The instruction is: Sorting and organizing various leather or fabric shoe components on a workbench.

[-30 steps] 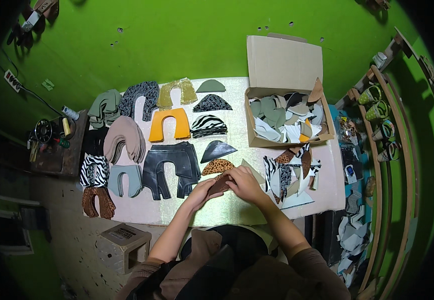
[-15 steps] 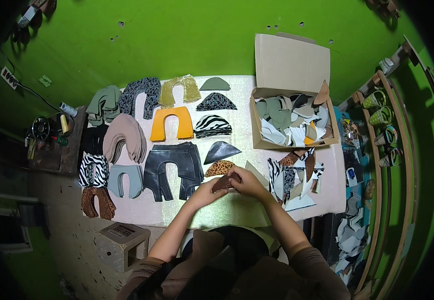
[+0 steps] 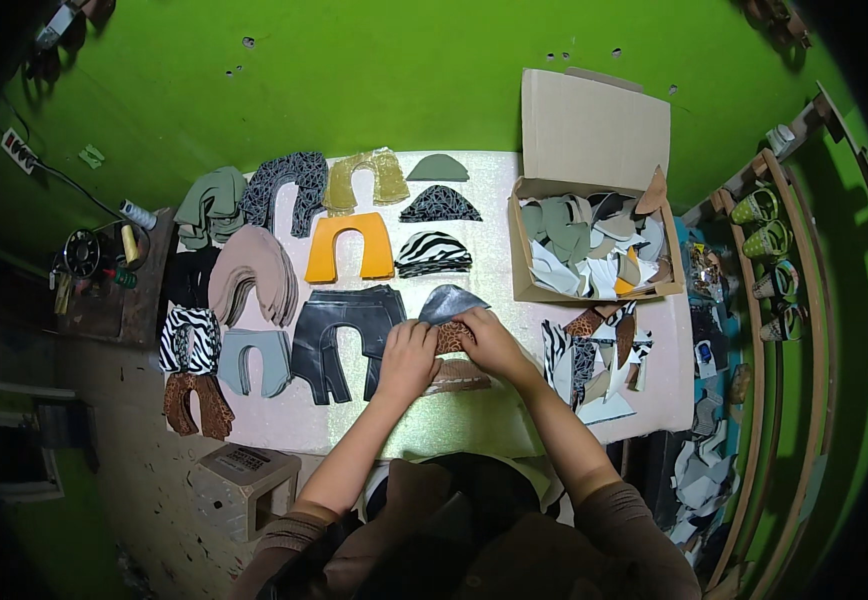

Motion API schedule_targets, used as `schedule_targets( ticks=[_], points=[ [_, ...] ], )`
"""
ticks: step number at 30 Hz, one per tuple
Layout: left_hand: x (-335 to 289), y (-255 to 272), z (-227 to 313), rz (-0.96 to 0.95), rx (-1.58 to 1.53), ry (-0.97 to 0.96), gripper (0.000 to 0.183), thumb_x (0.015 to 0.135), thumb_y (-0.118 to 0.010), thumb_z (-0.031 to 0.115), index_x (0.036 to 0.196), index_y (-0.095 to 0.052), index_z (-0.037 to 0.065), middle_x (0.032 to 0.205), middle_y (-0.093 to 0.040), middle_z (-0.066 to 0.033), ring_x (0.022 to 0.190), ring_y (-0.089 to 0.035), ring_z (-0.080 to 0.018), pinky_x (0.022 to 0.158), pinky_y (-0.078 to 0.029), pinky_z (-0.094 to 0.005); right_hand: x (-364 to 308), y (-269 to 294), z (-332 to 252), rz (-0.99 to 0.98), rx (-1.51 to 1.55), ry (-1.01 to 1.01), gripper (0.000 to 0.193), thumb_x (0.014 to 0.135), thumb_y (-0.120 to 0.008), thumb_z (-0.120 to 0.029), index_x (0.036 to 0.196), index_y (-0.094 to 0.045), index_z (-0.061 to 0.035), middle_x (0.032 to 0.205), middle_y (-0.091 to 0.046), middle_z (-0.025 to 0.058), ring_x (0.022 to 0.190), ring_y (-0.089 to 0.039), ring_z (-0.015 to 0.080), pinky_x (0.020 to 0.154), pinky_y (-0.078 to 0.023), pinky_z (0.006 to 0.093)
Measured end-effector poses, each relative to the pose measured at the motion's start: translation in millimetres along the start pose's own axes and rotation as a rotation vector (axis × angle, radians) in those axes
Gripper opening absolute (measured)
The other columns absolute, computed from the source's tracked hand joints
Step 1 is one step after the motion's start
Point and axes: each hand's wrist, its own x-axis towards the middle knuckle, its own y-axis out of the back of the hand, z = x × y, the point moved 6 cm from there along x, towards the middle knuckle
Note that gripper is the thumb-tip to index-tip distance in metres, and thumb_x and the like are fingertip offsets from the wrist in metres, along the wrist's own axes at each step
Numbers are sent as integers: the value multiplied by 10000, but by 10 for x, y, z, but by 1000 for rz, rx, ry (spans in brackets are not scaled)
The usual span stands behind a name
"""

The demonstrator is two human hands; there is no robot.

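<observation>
The spotted piece [image 3: 453, 337] is held flat on the bench [image 3: 497, 225] between the black piece [image 3: 451, 299] and the brown piece [image 3: 462, 375], apparently steadied from its ends by the left hand [image 3: 411, 355] and right hand [image 3: 495, 347]. Fingertips are partly hidden; whether either hand is pinched or merely rested cannot be told.

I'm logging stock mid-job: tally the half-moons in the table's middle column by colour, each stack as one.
Green half-moon: 1
Grey-and-black patterned half-moon: 1
Zebra-striped half-moon: 1
Plain dark half-moon: 1
Leopard-print half-moon: 1
Brown half-moon: 1
Total: 6
</observation>
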Motion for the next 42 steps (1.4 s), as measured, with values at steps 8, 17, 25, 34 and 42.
schedule_targets(
  ticks=[8, 17, 25, 34, 42],
  points=[
    [-4, -197, -66, -124, 42, 11, 583, 648, -731, 244, 1144, -535, 8, 970, -574, -96, 961, -507, -247, 880, -364, -366, -81, 4, -106, -97, -246, 65, 478, 692, -683, -184, 1133, -528, -83, 1007, -529, 109, 955, -529, 295, 821, -439, 377],
    [0, -269, -100, -148, 113, -20, 529, 683, -700, 250, 1139, -553, 24, 907, -583, -84, 916, -517, -236, 852, -364, -363, -63, -17, -85, -157, -339, 104, 517, 670, -665, -155, 1156, -528, -48, 1022, -537, 128, 945, -527, 308, 830, -438, 378],
    [26, -263, -61, -60, 180, -88, 320, 776, -495, 113, 1062, -598, 13, 827, -582, -72, 831, -533, -209, 813, -375, -346, -93, 1, -79, -88, -325, 156, 500, 679, -662, -156, 1146, -530, -33, 996, -537, 122, 911, -539, 303, 801, -450, 378],
    [12, -298, -106, -78, 125, -70, 433, 726, -644, 203, 1105, -569, 7, 871, -580, -84, 867, -523, -236, 829, -371, -363, -92, 44, -67, -64, -256, 161, 516, 680, -657, -115, 1172, -519, -39, 1028, -529, 124, 957, -533, 294, 826, -445, 371],
    [20, -282, -102, -116, 134, -87, 452, 749, -637, 232, 1135, -553, 13, 890, -586, -96, 876, -525, -240, 821, -367, -361, -73, 8, -55, -160, -294, 160, 568, 677, -681, -152, 1201, -492, -37, 1053, -536, 137, 971, -529, 316, 848, -442, 377]
  ],
)
